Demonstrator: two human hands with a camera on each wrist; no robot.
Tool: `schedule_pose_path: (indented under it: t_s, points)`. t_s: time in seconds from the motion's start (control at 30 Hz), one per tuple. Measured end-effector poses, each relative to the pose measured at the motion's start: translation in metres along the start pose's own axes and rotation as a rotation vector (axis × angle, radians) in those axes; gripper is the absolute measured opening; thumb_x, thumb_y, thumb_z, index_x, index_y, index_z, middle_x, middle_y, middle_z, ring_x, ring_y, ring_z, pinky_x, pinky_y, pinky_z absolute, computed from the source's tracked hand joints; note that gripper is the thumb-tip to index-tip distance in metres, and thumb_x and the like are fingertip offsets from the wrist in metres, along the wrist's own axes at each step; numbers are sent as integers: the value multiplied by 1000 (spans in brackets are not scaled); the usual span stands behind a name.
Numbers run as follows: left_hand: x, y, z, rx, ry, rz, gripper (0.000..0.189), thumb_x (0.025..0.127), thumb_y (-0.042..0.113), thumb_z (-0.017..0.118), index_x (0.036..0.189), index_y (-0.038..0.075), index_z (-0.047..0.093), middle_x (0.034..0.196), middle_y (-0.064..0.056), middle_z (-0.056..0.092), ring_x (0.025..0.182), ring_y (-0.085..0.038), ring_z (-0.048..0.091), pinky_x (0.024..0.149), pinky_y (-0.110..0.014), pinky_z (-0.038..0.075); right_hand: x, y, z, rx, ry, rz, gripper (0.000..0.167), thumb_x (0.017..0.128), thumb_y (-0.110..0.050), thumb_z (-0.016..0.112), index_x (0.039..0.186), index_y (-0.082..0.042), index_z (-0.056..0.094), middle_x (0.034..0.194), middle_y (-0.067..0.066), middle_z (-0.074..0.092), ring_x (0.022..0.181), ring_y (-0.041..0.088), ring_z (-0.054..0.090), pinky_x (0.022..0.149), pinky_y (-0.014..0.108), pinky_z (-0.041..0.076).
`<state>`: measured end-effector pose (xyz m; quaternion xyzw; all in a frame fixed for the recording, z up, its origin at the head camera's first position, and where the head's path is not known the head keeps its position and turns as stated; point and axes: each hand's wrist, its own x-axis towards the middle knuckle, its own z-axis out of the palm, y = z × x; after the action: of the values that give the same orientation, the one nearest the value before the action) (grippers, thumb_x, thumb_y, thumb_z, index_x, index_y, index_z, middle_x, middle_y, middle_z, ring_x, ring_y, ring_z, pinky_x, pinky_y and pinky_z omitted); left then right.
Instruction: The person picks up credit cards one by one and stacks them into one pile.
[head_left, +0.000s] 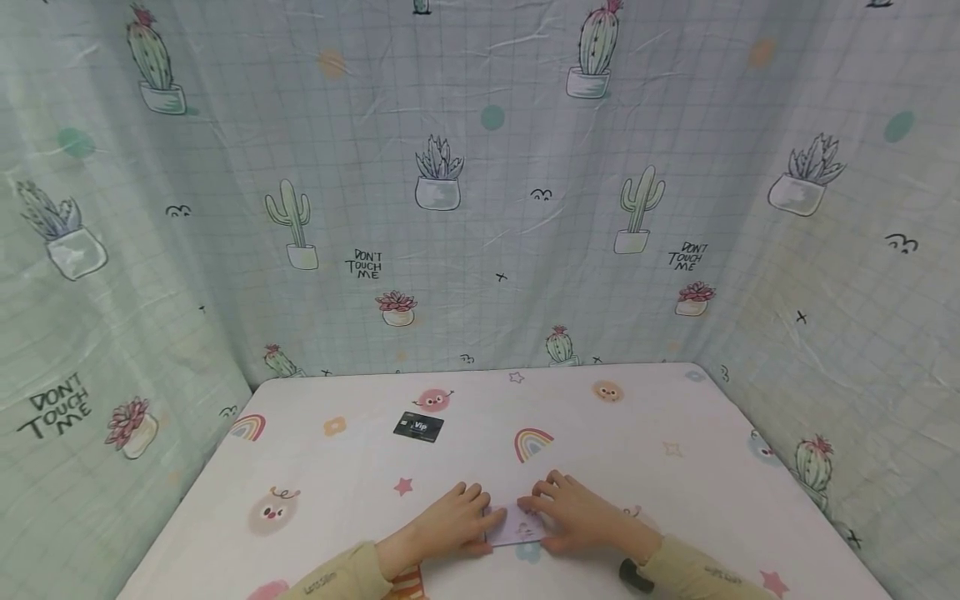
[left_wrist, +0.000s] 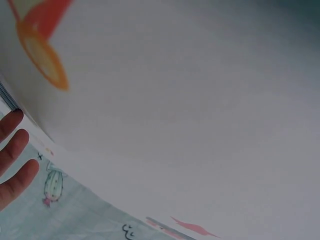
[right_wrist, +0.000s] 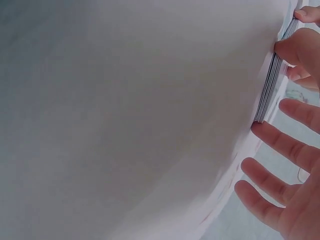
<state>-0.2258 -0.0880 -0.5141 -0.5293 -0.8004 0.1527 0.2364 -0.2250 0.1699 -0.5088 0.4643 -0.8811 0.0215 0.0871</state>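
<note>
A stack of cards (head_left: 513,528) with a pale purple top face lies on the table in front of me. Its layered edges show as thin dark and light stripes in the right wrist view, where the stack (right_wrist: 269,87) is seen side-on. My left hand (head_left: 453,523) holds its left end, thumb at the near corner and index finger over the top. Across from it, my right hand (head_left: 581,518) grips the right end between thumb and fingers. Only several fingertips of the left hand (left_wrist: 17,160) appear in the left wrist view, close to one end of the stack (left_wrist: 7,98).
A black card (head_left: 418,427) printed "Vip" lies farther back, left of centre. The white table cover (head_left: 337,467) carries printed rainbows, stars and faces. Cactus-patterned cloth (head_left: 487,242) hangs behind and along both sides. A dark object (head_left: 636,575) shows by the right sleeve.
</note>
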Motion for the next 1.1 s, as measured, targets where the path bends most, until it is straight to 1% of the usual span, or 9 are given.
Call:
schedule_pose_path:
  t_s: [0.3, 0.53, 0.83, 1.1]
  points:
    - [0, 1, -4, -11, -19, -14, 47, 83, 59, 43, 116, 26, 52, 88, 7, 54, 79, -10, 46, 69, -25, 39, 1, 2, 0, 29, 7, -5, 57, 72, -42, 64, 124, -24, 49, 105, -11, 53, 93, 10, 42, 75, 29, 42]
    - [0, 2, -3, -10, -6, -17, 46, 83, 57, 44, 115, 26, 52, 89, 7, 54, 80, -10, 47, 69, -26, 39, 3, 1, -2, 38, -8, 6, 58, 72, -43, 64, 125, -24, 49, 107, -11, 55, 94, 11, 44, 75, 32, 43]
    - [-1, 1, -3, -12, -11, -17, 46, 83, 56, 45, 116, 26, 51, 89, 7, 54, 80, -10, 47, 69, -25, 39, 3, 0, -2, 43, -9, 12, 57, 72, -43, 64, 124, -25, 49, 106, -11, 55, 94, 11, 44, 75, 33, 44]
    - [-1, 1, -5, -24, -17, -26, 47, 83, 58, 44, 117, 27, 50, 90, 7, 53, 79, -10, 45, 68, -25, 37, 2, 2, -1, 36, -1, -3, 58, 72, -43, 64, 124, -25, 48, 105, -11, 52, 93, 9, 40, 75, 27, 41]
